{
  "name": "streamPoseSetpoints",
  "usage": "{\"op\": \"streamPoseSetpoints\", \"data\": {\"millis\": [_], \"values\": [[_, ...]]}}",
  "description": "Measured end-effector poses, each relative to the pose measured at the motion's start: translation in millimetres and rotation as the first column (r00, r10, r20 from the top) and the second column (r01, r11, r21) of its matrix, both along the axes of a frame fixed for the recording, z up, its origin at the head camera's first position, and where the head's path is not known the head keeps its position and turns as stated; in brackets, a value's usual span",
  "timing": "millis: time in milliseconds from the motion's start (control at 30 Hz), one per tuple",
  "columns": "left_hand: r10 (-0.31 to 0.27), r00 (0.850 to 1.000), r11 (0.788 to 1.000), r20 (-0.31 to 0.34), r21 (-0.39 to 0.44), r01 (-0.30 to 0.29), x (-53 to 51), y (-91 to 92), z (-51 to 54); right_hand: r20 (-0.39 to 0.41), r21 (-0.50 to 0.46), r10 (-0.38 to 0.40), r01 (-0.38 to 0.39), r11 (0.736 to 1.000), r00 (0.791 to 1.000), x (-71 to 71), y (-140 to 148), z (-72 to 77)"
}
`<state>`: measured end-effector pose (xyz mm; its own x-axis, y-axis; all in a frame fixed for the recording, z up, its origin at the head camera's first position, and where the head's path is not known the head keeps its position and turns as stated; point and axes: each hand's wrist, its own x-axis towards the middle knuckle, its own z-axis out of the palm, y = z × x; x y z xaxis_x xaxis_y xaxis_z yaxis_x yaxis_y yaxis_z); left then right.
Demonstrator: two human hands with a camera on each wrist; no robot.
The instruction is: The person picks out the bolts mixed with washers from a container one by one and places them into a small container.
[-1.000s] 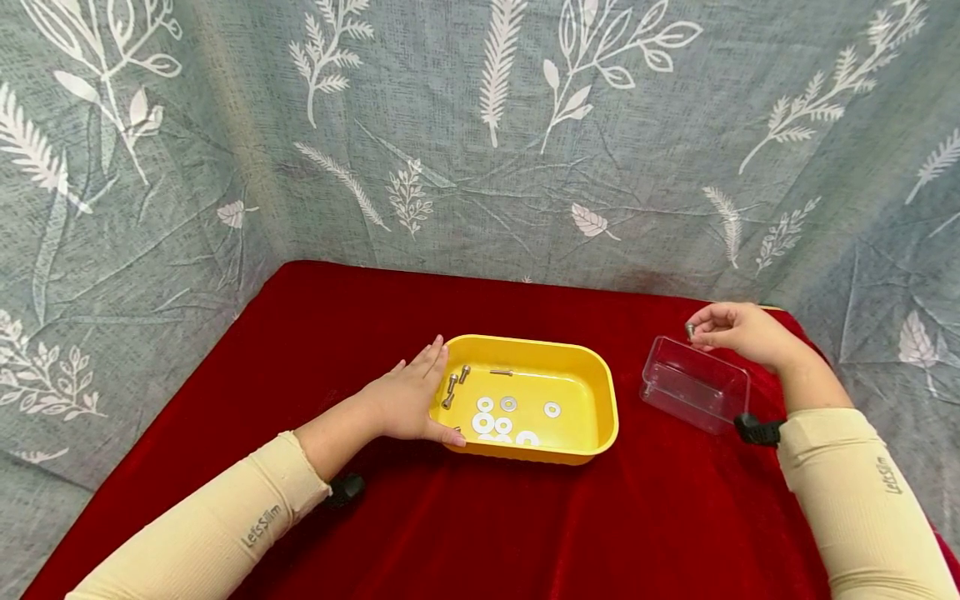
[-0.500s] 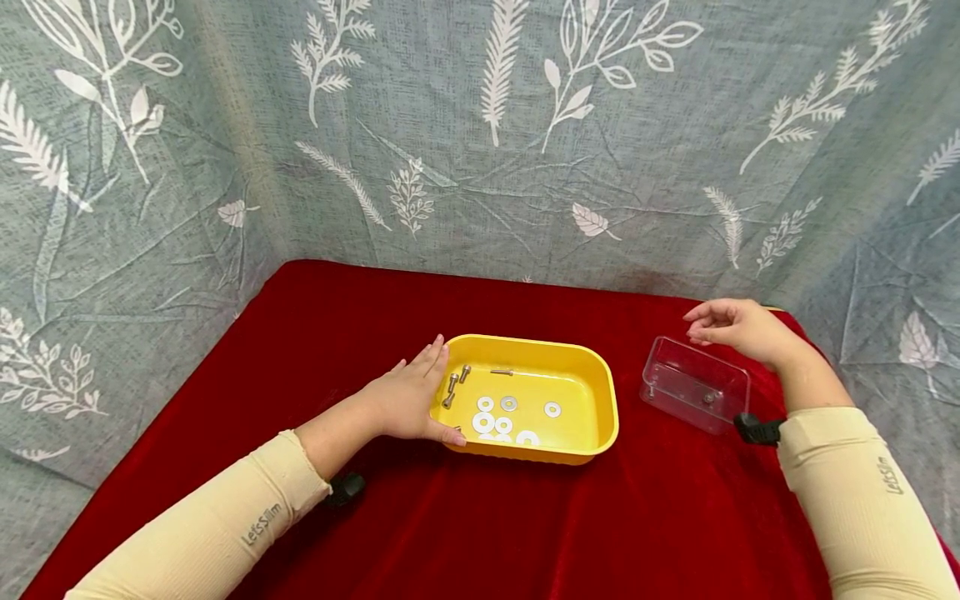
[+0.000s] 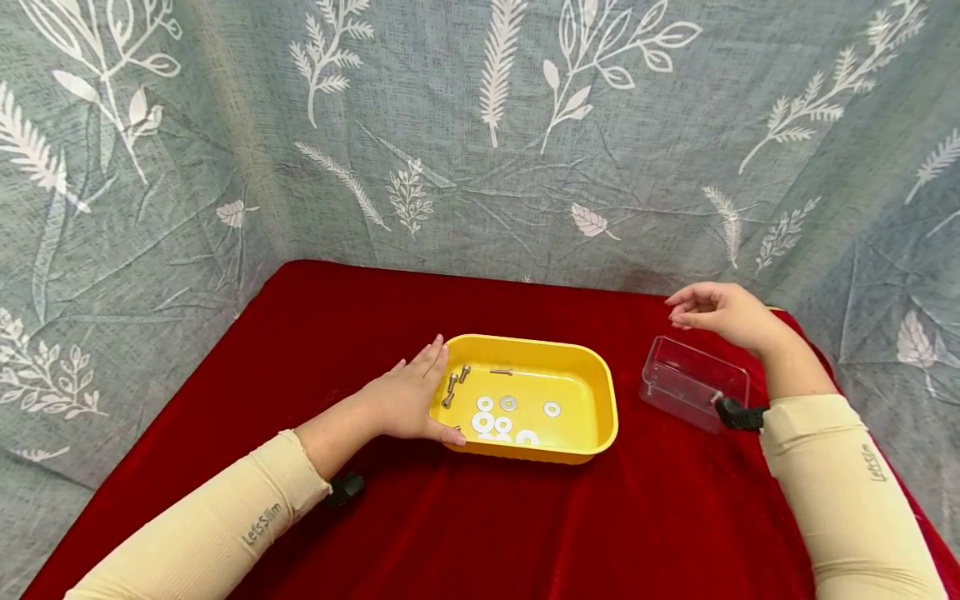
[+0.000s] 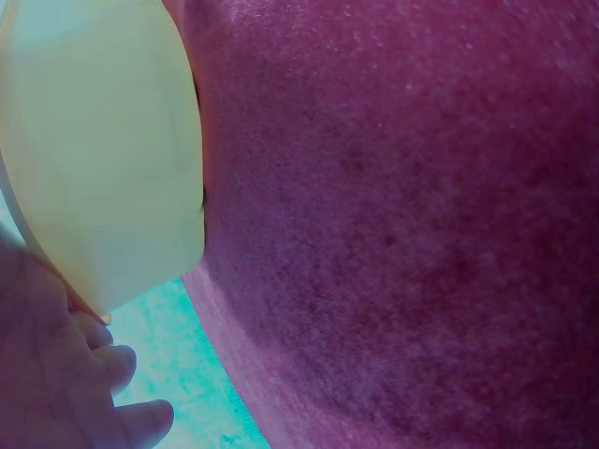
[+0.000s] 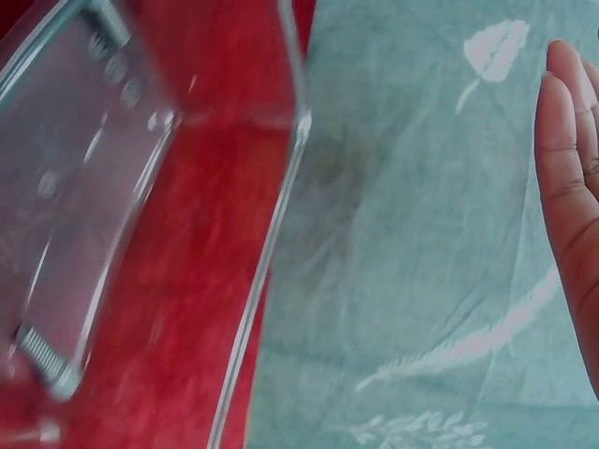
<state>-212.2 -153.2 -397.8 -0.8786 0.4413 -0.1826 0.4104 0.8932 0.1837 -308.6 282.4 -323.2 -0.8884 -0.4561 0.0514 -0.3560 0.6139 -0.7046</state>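
Note:
My left hand (image 3: 408, 402) rests against the left end of a yellow plastic tray (image 3: 573, 353), its fingers straight and the thumb on the front rim. Inside the tray, several metal socket-head screws (image 3: 452, 382) lie near the left end, and a thin screw (image 3: 501, 372) lies by the back wall. Several flat washers (image 3: 483, 422) are spread over the tray floor. My right hand (image 3: 727, 317) hovers behind a clear plastic box (image 3: 678, 385), fingers loosely bent and holding nothing. In the right wrist view a screw (image 5: 49, 363) and another screw (image 5: 110, 21) lie in the box.
Red velvet cloth (image 3: 480, 517) covers the table. A grey-green curtain (image 3: 465, 192) with white leaf prints hangs behind and at both sides. A black wrist strap (image 3: 738, 414) on the right wrist overlaps the box's right front corner in the head view.
A second ago my right hand pinched a screw above the clear box; the screw then dropped into it. The right hand has since lifted and moved left. My left hand stays still.

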Motion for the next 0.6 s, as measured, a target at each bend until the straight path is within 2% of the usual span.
{"op": "streamPoseSetpoints", "data": {"millis": [167, 300, 400, 600], "values": [[0.002, 1.0, 1.0, 0.005, 0.002, -0.002, 0.9, 0.6, 0.1, -0.004, -0.029, 0.015, -0.016, 0.999, 1.0, -4.4, -17, 4.4], [0.009, 1.0, 1.0, 0.012, -0.001, -0.009, 1.8, 0.8, 1.1, -0.007, -0.046, 0.071, -0.071, 0.996, 0.997, -8.3, -34, 7.9], [0.009, 1.0, 1.0, 0.01, -0.003, -0.009, 2.2, 0.7, 1.3, 0.004, -0.054, 0.114, -0.114, 0.992, 0.993, -10.9, -47, 9.2], [0.001, 1.0, 1.0, -0.003, 0.005, -0.001, 2.7, 1.7, 1.3, 0.041, -0.051, 0.141, -0.139, 0.989, 0.989, -11.9, -73, 9.8]]}}
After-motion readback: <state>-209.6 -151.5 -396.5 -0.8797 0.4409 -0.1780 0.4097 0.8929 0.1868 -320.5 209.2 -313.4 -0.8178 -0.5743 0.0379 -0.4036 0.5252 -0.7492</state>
